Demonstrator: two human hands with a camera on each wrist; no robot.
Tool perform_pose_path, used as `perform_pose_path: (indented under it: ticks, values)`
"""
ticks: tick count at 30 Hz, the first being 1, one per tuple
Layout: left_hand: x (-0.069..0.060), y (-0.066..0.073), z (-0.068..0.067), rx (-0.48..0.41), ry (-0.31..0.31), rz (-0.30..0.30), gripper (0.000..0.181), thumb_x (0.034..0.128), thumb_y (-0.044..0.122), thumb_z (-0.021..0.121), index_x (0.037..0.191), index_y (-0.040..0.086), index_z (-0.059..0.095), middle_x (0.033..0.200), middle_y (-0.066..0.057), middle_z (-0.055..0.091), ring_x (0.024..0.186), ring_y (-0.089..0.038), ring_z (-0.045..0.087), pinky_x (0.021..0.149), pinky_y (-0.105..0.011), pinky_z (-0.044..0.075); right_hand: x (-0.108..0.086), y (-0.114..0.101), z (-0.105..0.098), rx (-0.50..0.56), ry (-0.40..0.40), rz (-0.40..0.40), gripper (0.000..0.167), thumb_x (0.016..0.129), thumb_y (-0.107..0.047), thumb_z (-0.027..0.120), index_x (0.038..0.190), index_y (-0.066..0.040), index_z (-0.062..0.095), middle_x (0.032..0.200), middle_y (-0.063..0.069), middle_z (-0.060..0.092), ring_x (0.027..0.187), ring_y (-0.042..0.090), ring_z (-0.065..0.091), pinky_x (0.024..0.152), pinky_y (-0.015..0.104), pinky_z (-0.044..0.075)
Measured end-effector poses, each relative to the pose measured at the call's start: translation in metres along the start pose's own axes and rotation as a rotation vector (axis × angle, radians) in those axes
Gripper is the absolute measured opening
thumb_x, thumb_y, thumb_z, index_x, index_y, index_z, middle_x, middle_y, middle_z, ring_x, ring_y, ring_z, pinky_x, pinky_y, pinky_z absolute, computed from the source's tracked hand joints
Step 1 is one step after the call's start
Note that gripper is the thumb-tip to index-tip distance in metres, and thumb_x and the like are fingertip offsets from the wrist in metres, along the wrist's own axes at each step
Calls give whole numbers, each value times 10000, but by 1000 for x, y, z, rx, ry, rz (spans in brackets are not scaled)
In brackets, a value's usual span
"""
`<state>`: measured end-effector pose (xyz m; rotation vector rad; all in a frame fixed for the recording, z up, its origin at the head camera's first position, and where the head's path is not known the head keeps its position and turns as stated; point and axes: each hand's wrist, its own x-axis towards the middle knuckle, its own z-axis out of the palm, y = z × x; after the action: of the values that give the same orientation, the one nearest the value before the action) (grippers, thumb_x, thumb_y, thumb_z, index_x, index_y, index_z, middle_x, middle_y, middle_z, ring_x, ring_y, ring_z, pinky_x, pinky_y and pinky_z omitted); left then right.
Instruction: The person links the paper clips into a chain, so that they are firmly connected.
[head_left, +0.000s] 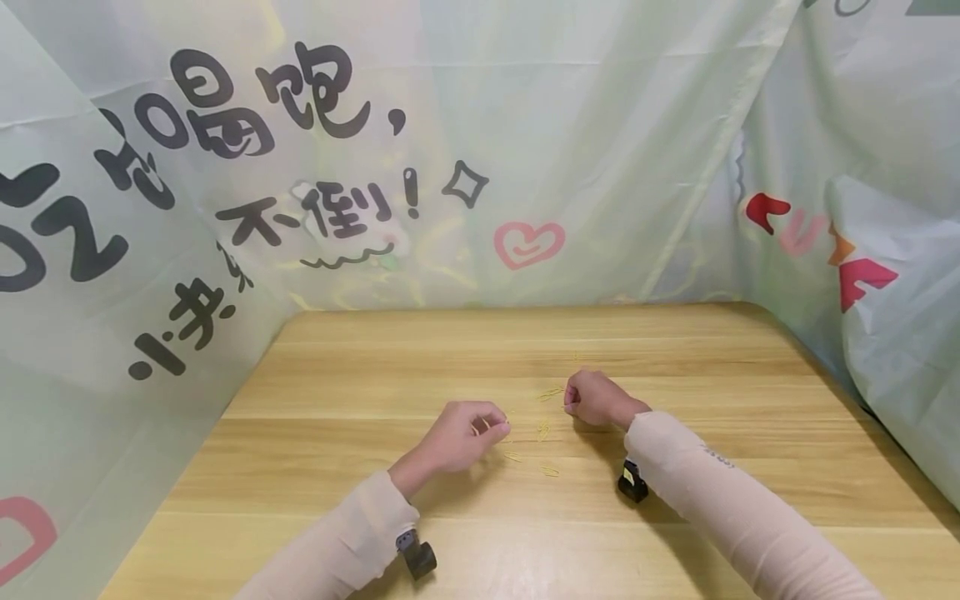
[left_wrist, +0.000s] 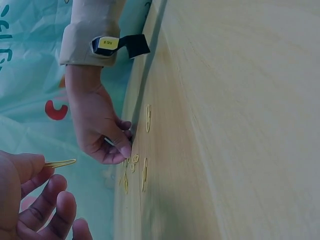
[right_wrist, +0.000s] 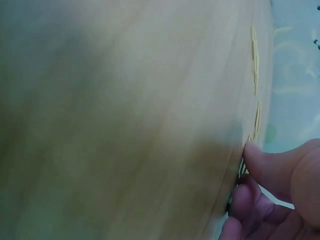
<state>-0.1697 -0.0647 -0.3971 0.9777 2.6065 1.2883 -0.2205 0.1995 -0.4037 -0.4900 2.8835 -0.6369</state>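
My left hand (head_left: 457,437) is raised over the middle of the table, pinching a yellow paper clip (left_wrist: 62,163) between thumb and index finger, its other fingers loosely bent. Farther back to the right, my right hand (head_left: 597,400) is low over the tabletop. Its thumb and index finger pinch a yellow paper clip (right_wrist: 243,167), partly hidden by the fingertips. More yellow paper clips lie between and around the hands: one paper clip (head_left: 551,472) nearest me, a small cluster (head_left: 543,430) in the middle, and another clip (right_wrist: 255,60) apart in the right wrist view.
The wooden table (head_left: 345,367) ends at a rounded back edge. Printed cloth (head_left: 600,167) hangs behind it and along both sides. A small black wrist camera (head_left: 417,557) sits at the left cuff, and another black camera (head_left: 632,482) at the right.
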Motion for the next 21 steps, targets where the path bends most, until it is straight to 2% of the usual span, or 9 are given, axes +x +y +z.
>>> perform_pose_path:
  ticks: [6, 10, 18, 21]
  values:
    - [1, -1, 0, 3, 5, -5, 176, 962, 215, 598, 946, 81, 712, 903, 27, 675, 768, -119, 598, 660, -265, 515, -2, -2, 2, -33, -1, -17, 83, 859, -19, 668, 821, -73, 618, 778, 4, 603, 734, 172, 559, 712, 359, 510]
    - [1, -2, 0, 1, 2, -2, 186, 961, 212, 599, 954, 64, 712, 904, 26, 674, 767, -121, 600, 658, -263, 515, -3, -5, 1, -17, -20, 3, 58, 863, -17, 663, 847, -55, 622, 811, 20, 614, 765, 184, 569, 739, 378, 513]
    - [1, 0, 0, 2, 4, -1, 182, 961, 204, 595, 948, 63, 708, 904, 18, 674, 774, -134, 604, 660, -265, 514, -7, -7, -1, 39, -4, 10, 128, 807, 44, 567, 774, -75, 601, 716, 5, 573, 652, 162, 517, 629, 306, 455]
    - [0, 0, 0, -3, 4, 3, 177, 963, 195, 594, 943, 59, 706, 906, 13, 675, 776, -141, 606, 661, -267, 514, -8, -7, -3, 94, 21, 4, 111, 842, 35, 553, 793, -62, 573, 713, 22, 549, 641, 169, 496, 613, 303, 431]
